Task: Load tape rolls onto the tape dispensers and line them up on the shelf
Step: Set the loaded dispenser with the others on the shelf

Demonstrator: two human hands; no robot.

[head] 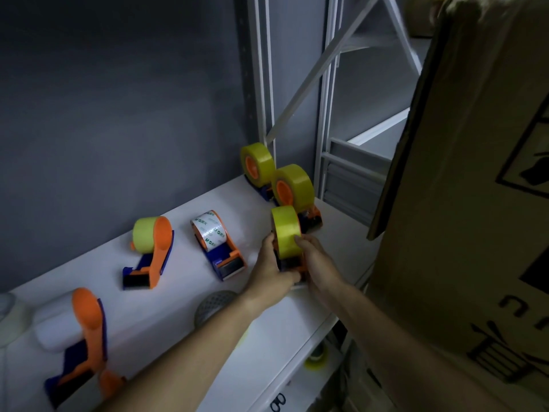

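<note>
Both hands hold one dispenser [289, 257] on the white shelf [190, 263], near its front edge, with a yellow roll [286, 230] standing upright in it. The left hand [271, 270] curls round the near left side of the body, thumb up along the flank, and the right hand [316, 260] grips the right side with a fingertip laid on the roll's face; that two-sided hold looks meant to steady the body while the roll is seated, or to square the piece up with its neighbours (which of the two cannot be told). Just behind it, to the right, two loaded dispensers [292, 188] stand one behind the other against the upright [264, 84], their yellow rolls almost touching, so the held one seems to be joining that file. To the left, apart from each other, lie a dispenser with a printed white roll [214, 233], another with a pale yellow roll [148, 251], and, nearest the camera, one lying beside a white roll [58, 325]; these are turned at odd angles and probably wait to be straightened. A grey dotted roll [214, 304] shows behind the left forearm. Both forearms reach forward and up from the lower edge, the left crossing the shelf front, the right coming in beside a big carton [475, 203] that crowds the right side. Wrists are nearly straight, hands meeting round the piece.
</note>
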